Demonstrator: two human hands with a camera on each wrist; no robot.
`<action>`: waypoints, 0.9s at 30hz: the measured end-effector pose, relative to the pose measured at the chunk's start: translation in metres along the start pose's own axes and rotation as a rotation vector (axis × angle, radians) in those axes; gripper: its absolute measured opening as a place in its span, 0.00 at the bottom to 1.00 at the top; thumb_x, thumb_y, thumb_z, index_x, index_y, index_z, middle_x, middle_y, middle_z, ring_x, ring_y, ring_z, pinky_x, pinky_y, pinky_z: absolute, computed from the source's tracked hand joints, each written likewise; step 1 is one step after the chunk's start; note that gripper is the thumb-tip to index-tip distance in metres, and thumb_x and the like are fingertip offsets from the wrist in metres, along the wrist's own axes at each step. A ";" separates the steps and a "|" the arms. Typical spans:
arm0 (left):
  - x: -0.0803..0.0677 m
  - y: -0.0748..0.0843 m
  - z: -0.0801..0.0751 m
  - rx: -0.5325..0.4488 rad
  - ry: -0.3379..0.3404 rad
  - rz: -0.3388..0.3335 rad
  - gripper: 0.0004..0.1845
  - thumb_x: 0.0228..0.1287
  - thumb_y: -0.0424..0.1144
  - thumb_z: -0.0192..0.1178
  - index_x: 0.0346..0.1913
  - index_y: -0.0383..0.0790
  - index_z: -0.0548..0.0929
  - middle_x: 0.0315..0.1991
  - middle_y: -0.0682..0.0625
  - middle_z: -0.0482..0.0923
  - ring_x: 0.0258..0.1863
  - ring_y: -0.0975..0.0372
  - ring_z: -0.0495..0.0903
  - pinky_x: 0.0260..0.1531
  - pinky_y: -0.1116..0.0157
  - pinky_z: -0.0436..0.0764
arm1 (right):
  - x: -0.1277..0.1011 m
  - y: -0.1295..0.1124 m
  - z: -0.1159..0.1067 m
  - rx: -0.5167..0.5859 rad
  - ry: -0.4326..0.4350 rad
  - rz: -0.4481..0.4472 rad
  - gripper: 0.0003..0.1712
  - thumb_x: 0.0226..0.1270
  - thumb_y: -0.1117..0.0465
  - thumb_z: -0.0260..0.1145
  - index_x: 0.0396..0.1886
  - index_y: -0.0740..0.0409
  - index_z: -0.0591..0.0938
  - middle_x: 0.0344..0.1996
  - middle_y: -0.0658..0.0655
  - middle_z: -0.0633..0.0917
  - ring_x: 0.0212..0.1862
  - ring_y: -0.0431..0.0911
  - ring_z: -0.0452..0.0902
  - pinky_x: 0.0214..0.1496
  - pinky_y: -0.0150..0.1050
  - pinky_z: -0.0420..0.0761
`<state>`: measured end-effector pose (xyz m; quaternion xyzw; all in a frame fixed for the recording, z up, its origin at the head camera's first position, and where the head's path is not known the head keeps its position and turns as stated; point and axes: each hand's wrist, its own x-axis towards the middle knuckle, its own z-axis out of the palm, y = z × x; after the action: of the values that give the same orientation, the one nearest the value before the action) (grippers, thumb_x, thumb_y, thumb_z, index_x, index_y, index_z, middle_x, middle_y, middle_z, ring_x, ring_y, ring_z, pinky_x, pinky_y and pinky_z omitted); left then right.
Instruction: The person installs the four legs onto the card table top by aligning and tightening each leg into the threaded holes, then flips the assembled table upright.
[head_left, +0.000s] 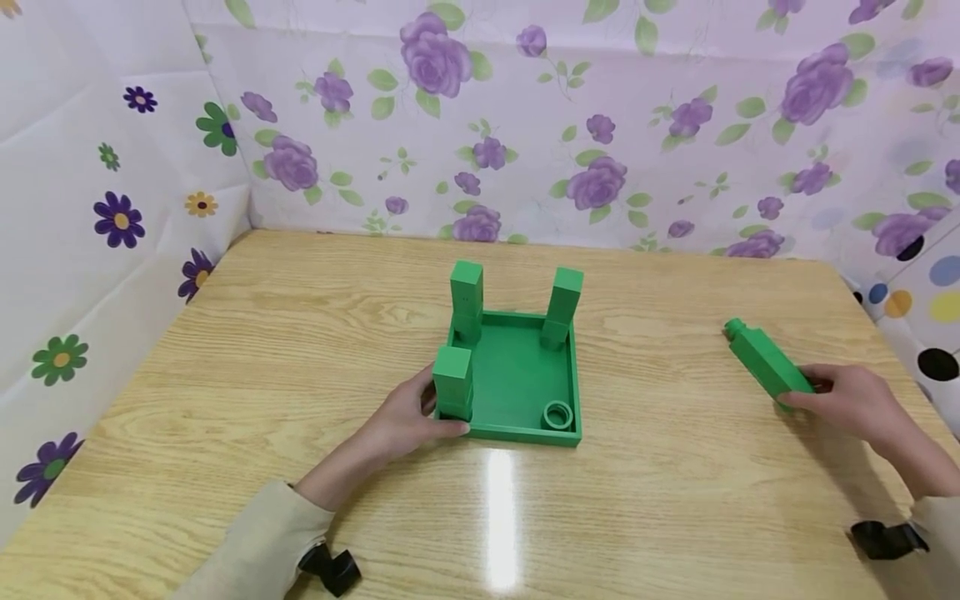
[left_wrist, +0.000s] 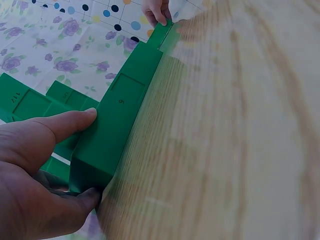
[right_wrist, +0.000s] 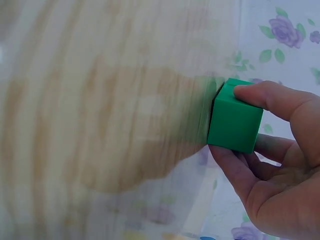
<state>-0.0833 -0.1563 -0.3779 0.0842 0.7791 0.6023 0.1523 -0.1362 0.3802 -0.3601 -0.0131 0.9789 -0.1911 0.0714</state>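
A shallow green square tray [head_left: 517, 375] with a raised rim lies on the table, marked "6" on its side [left_wrist: 120, 100]. Square green posts stand in three corners: far left [head_left: 467, 292], far right [head_left: 566, 296] and near left [head_left: 453, 375]. In the near-right corner is a round ring-shaped socket [head_left: 557, 415]. My left hand [head_left: 405, 417] grips the tray's near-left corner, thumb on its front wall. At the right, my right hand [head_left: 851, 400] holds a loose green leg [head_left: 768, 358] by its square end [right_wrist: 236, 122]. Its threaded round end points away, to the left.
The wooden table [head_left: 652, 500] extends around the tray and the leg. Floral sheets [head_left: 525, 125] hang behind the table and along its left side; a dotted sheet [head_left: 937, 317] is at the right. Black wrist straps [head_left: 888, 540] sit at both sleeves.
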 end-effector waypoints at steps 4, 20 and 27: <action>-0.001 0.000 0.001 -0.002 0.000 -0.003 0.48 0.52 0.28 0.72 0.75 0.40 0.57 0.68 0.44 0.65 0.68 0.50 0.62 0.66 0.52 0.60 | 0.000 0.000 0.001 0.054 0.011 0.024 0.44 0.64 0.48 0.67 0.59 0.86 0.66 0.47 0.82 0.74 0.44 0.68 0.73 0.35 0.52 0.79; -0.001 0.002 0.000 -0.006 -0.001 0.011 0.47 0.52 0.27 0.71 0.74 0.40 0.58 0.68 0.44 0.65 0.68 0.50 0.62 0.66 0.52 0.61 | -0.003 -0.036 -0.010 0.304 0.170 -0.029 0.38 0.69 0.49 0.63 0.69 0.70 0.67 0.59 0.73 0.72 0.54 0.50 0.73 0.31 0.17 0.70; -0.001 0.002 0.000 -0.010 -0.001 0.003 0.48 0.52 0.27 0.72 0.75 0.40 0.58 0.69 0.44 0.63 0.69 0.50 0.60 0.67 0.52 0.59 | -0.006 -0.052 -0.011 0.378 0.237 -0.128 0.32 0.72 0.54 0.60 0.72 0.57 0.67 0.57 0.62 0.74 0.43 0.19 0.68 0.35 0.18 0.73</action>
<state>-0.0827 -0.1561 -0.3764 0.0847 0.7759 0.6063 0.1522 -0.1321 0.3365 -0.3292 -0.0388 0.9244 -0.3754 -0.0550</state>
